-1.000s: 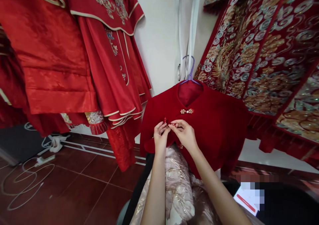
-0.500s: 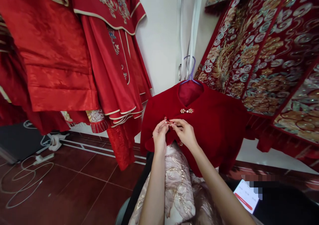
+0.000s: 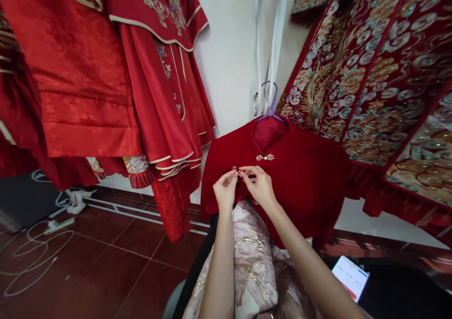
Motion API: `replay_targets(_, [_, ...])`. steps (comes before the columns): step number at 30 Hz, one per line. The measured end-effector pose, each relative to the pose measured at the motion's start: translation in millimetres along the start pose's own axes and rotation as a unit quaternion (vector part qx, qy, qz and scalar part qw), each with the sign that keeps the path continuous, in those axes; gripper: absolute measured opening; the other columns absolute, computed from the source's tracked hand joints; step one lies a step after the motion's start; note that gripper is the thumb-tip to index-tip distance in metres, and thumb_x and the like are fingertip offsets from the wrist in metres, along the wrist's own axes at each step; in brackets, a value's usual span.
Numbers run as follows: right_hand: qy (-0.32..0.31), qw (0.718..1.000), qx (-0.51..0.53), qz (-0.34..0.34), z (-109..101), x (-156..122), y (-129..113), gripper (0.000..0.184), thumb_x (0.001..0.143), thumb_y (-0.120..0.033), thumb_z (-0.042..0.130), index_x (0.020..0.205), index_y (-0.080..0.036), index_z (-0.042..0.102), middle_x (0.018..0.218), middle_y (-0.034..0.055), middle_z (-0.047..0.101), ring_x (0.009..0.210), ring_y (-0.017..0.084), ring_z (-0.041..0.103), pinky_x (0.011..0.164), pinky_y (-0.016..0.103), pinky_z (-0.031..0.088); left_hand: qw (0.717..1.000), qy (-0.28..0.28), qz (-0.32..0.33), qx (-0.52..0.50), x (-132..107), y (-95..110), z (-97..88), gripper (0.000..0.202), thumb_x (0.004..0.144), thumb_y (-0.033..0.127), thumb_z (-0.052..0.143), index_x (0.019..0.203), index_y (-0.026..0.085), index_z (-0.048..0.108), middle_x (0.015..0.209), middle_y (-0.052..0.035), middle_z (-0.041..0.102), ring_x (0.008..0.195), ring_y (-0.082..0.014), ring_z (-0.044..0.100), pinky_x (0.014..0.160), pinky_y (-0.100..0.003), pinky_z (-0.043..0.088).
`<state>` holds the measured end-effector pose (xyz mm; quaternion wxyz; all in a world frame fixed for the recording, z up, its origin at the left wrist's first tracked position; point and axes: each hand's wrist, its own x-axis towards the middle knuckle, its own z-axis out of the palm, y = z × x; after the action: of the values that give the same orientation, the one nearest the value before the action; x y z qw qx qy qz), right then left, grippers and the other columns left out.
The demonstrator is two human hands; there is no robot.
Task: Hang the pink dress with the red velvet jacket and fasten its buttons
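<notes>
A dark red jacket (image 3: pixel 303 178) hangs in front of me on a purple hanger (image 3: pixel 271 105). At its collar a beaded gold-and-pearl clasp (image 3: pixel 265 157) is fastened. Below it, a second beaded clasp (image 3: pixel 239 172) is pinched between both my hands. My left hand (image 3: pixel 225 187) grips its left side with thumb and fingers. My right hand (image 3: pixel 259 182) pinches the other side, fingertips almost touching the left ones. Fingers partly cover the clasp, so I cannot tell whether its halves are joined. Another clasp, near the hem, shows partly beside my right wrist.
Red garments with pale trim (image 3: pixel 158 98) hang at the left, and a heavily embroidered one (image 3: pixel 381 88) at the right. A phone (image 3: pixel 349 277) with a lit screen lies at lower right. A white cable (image 3: pixel 45 248) and power strip are on the tiled floor.
Both hands keep their pinch on the clasp, with small shifts of the fingers and the left hand slightly left. The camera view has shifted a little.
</notes>
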<state>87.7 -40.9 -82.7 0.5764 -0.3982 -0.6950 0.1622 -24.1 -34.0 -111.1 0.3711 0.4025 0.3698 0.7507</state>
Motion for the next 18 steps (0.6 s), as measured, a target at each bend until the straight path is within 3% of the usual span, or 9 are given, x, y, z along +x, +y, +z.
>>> replay_targets(13, [0.011, 1.0, -0.002, -0.008, 5.9, 2.4, 12.1, 0.027, 0.088, -0.037, 0.053, 0.098, -0.017, 0.068, 0.096, 0.0082, 0.063, 0.08, 0.015, 0.063, 0.069, 0.027, 0.058, 0.998, -0.038, 0.0, 0.045, 7.8, -3.1, -1.8, 0.016, 0.066, 0.021, 0.071, 0.08, 0.013, 0.071, 0.085, -0.0073, 0.073, 0.079, -0.0164, 0.067, 0.082, -0.031, 0.053])
replay_targets(18, [-0.004, 0.995, 0.076, 0.059, -8.0, -9.0, 15.2, 0.035, 0.092, -0.041, 0.046, 0.115, -0.018, 0.059, 0.1, 0.0086, 0.067, 0.086, 0.017, 0.067, 0.078, 0.033, 0.058, 0.989, -0.082, 0.017, 0.121, 2.2, 7.5, -15.1, 0.02, 0.075, 0.018, 0.064, 0.094, 0.015, 0.068, 0.087, -0.0077, 0.072, 0.081, -0.0161, 0.067, 0.084, -0.032, 0.051])
